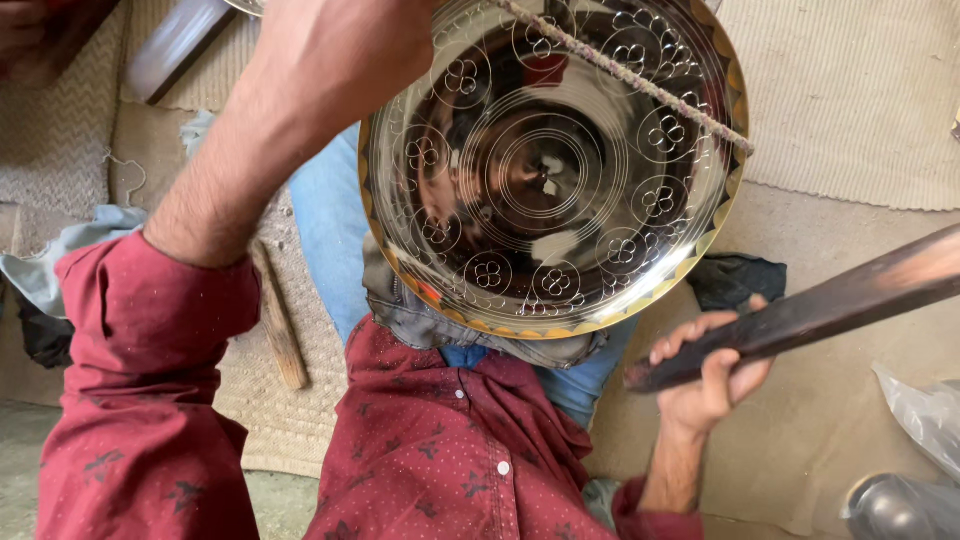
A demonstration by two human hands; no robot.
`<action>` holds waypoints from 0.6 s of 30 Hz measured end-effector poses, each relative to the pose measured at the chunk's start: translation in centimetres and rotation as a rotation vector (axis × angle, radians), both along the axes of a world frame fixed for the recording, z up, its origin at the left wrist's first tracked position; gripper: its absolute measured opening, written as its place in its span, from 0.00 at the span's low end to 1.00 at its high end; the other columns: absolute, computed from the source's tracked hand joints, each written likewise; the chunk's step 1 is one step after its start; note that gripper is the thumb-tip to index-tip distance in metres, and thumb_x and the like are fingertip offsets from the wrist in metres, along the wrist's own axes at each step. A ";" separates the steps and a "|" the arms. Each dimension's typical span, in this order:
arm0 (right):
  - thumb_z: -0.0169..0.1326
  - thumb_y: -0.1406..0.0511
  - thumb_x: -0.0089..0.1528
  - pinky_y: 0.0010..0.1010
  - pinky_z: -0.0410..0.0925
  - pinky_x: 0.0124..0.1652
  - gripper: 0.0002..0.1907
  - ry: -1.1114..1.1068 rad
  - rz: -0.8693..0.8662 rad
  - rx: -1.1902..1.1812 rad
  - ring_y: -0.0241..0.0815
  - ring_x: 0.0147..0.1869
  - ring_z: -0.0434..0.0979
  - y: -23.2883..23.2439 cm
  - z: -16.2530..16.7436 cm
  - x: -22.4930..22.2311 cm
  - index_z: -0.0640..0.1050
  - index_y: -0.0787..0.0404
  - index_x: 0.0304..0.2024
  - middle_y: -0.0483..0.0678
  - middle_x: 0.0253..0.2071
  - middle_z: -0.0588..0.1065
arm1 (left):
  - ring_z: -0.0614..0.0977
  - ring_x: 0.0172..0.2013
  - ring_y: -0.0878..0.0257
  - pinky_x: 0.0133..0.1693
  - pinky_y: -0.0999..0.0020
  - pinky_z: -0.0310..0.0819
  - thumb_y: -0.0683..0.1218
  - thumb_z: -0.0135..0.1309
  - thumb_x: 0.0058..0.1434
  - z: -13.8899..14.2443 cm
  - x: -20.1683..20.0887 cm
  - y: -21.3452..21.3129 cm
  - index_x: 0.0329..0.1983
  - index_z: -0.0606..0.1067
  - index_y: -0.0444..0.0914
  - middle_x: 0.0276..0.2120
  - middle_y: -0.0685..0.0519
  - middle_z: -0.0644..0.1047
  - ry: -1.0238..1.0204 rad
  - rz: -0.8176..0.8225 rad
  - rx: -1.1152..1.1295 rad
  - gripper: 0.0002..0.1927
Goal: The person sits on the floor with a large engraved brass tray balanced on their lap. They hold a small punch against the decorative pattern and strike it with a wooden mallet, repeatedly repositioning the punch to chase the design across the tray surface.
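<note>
Plate: the round engraved metal plate (pixel 552 165) sits over your lap, tilted toward you, with its gold rim low and near your chest.
Left hand: your left arm (pixel 290 110) reaches up past the plate's upper left edge; the hand itself is cut off by the frame, so you cannot tell whether it grips anything.
Right hand: your right hand (pixel 708 372) is clenched around the butt of a dark bar (pixel 800 318), just below and right of the plate.
Bar axis: its long axis runs from your fist up and out to the right, away from the plate; the gripped end is the end nearer the rim.
Nearer hand: the right hand is the one you can see closest to the plate's lower edge.
Cord: a twisted cord (pixel 630 78) crosses the plate's upper right face on a slant.
Around: a wooden stick (pixel 278 320) lies on the woven mat (pixel 290 410) at your left; a dark cloth (pixel 735 280) lies just behind the fist; a clear bag (pixel 925 415) lies far right.
</note>
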State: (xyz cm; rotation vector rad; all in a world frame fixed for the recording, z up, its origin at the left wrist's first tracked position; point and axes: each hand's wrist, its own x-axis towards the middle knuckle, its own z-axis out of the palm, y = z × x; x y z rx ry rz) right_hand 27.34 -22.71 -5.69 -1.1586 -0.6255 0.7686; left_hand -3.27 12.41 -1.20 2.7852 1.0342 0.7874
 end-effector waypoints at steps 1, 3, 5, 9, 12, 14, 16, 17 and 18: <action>0.61 0.62 0.69 0.34 0.73 0.33 0.34 0.005 0.023 0.045 0.41 0.37 0.76 1.5 0.5 -0.2 0.59 0.62 0.71 0.51 0.43 0.74 | 0.75 0.17 0.55 0.17 0.64 0.64 0.32 0.54 0.61 -0.3 0.5 0.2 0.38 0.80 0.32 0.22 0.44 0.76 -0.069 -0.066 -0.030 0.07; 0.63 0.69 0.66 0.35 0.72 0.36 0.32 -0.150 -0.076 -0.100 0.41 0.37 0.75 4.8 0.9 -0.2 0.60 0.65 0.66 0.51 0.45 0.74 | 0.76 0.17 0.57 0.17 0.65 0.64 0.31 0.53 0.61 -0.8 0.6 0.8 0.40 0.81 0.30 0.23 0.44 0.77 -0.114 -0.116 -0.048 0.08; 0.64 0.74 0.66 0.32 0.70 0.41 0.29 -0.341 -0.116 -0.184 0.39 0.39 0.73 6.1 1.4 -0.5 0.62 0.68 0.63 0.50 0.45 0.73 | 0.76 0.19 0.59 0.19 0.66 0.65 0.30 0.53 0.62 -1.3 0.7 0.9 0.37 0.81 0.32 0.24 0.46 0.77 -0.075 -0.099 -0.035 0.08; 0.63 0.78 0.69 0.25 0.67 0.49 0.26 -0.577 -0.087 -0.222 0.33 0.44 0.71 6.9 1.3 -0.6 0.64 0.69 0.62 0.47 0.42 0.71 | 0.77 0.18 0.60 0.17 0.67 0.65 0.31 0.54 0.61 -1.7 0.6 1.2 0.38 0.82 0.33 0.24 0.47 0.78 -0.074 -0.081 -0.050 0.09; 0.63 0.77 0.67 0.24 0.68 0.50 0.28 -0.555 -0.111 -0.232 0.33 0.46 0.72 6.5 1.3 -1.0 0.63 0.68 0.63 0.46 0.42 0.72 | 0.77 0.20 0.59 0.20 0.67 0.66 0.34 0.56 0.63 -1.6 0.6 1.2 0.37 0.81 0.34 0.25 0.47 0.79 -0.098 -0.078 -0.013 0.05; 0.63 0.76 0.66 0.25 0.68 0.50 0.29 -0.560 -0.119 -0.230 0.33 0.46 0.72 6.3 1.3 -1.3 0.63 0.68 0.64 0.46 0.43 0.71 | 0.78 0.21 0.59 0.21 0.66 0.67 0.36 0.58 0.66 -1.6 0.7 1.1 0.38 0.81 0.33 0.24 0.46 0.78 -0.124 -0.063 -0.012 0.03; 0.62 0.76 0.67 0.25 0.68 0.49 0.29 -0.596 -0.115 -0.244 0.33 0.46 0.72 5.9 1.2 -1.8 0.63 0.67 0.65 0.45 0.43 0.71 | 0.77 0.17 0.59 0.17 0.65 0.66 0.34 0.56 0.66 -1.6 1.0 1.0 0.39 0.81 0.32 0.22 0.45 0.78 -0.146 -0.061 -0.066 0.05; 0.63 0.75 0.67 0.25 0.69 0.50 0.27 -0.579 -0.122 -0.252 0.33 0.47 0.72 5.5 1.1 -2.1 0.63 0.68 0.63 0.45 0.44 0.71 | 0.76 0.16 0.58 0.15 0.64 0.65 0.32 0.55 0.66 -1.7 1.2 1.0 0.40 0.81 0.31 0.21 0.44 0.78 -0.154 -0.057 -0.094 0.06; 0.63 0.75 0.68 0.25 0.69 0.50 0.25 -0.561 -0.128 -0.263 0.33 0.47 0.72 5.2 1.0 -2.4 0.63 0.68 0.61 0.46 0.45 0.70 | 0.76 0.16 0.59 0.15 0.65 0.65 0.33 0.55 0.67 -1.6 1.3 1.0 0.39 0.81 0.31 0.21 0.45 0.78 -0.144 -0.062 -0.096 0.05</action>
